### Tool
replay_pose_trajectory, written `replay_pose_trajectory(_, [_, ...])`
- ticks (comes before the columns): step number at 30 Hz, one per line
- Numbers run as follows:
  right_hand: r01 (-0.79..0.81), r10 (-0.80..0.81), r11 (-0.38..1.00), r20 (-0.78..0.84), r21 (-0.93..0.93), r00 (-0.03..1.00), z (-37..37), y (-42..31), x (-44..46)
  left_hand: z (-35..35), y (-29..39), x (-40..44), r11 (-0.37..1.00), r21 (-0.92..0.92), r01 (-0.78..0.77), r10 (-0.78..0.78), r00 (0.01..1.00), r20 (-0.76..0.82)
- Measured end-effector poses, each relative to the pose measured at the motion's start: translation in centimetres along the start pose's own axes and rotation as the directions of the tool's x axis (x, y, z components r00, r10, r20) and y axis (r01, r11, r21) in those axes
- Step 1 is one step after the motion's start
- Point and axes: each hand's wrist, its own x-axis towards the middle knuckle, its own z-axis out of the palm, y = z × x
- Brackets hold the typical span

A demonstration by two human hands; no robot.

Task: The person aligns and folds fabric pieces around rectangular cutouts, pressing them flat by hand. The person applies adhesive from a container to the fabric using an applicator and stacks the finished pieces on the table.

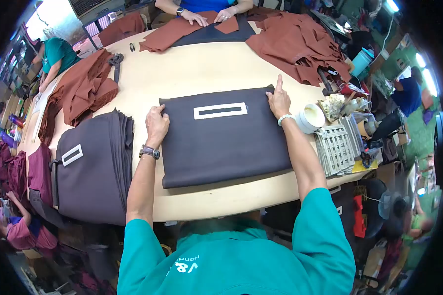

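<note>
In front of me lies a dark fabric panel (221,142), spread flat on the table. A white rectangular frame (197,113) with a narrow slot sits near its far edge. My left hand (157,125), with a watch on the wrist, has its fingers curled at the panel's upper left edge. At the far right corner, my right hand (279,103) grips the panel's edge between thumb and fingers, its index finger pointing away from me. On my left is a thick stack of dark panels (91,172), topped by another white frame (72,155).
Brown pieces (86,91) are piled at left, and more brown material (300,44) at far right. Scissors (116,66) lie beyond the dark stack. A white container (311,119) and slotted templates (335,147) stand at right. Across the pale table (182,69), a co-worker's hands (209,17) handle brown pieces.
</note>
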Motion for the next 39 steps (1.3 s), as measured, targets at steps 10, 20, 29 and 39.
replay_pose_trajectory(10, [0.139,-0.138,0.990,-0.224,-0.014,0.965,0.0,-0.4,-0.9,-2.6,4.2,-2.9,0.911,0.318,-0.263,0.290,0.956,-0.039])
replay_pose_trajectory(20, [0.392,-0.535,0.802,0.252,0.450,0.807,-5.3,-9.7,-28.7,-5.2,9.5,-21.6,0.858,0.041,-0.512,0.384,0.692,0.612])
replay_pose_trajectory(29, [0.136,-0.125,0.984,0.092,-0.116,0.988,-8.5,0.6,-28.6,-9.3,6.2,-24.0,0.912,0.268,-0.310,0.120,0.827,0.550])
replay_pose_trajectory(39, [-0.217,0.215,0.975,-0.048,-0.049,0.975,-9.9,2.5,-17.8,-9.6,3.1,-18.6,0.924,0.382,-0.032,-0.003,0.996,0.092])
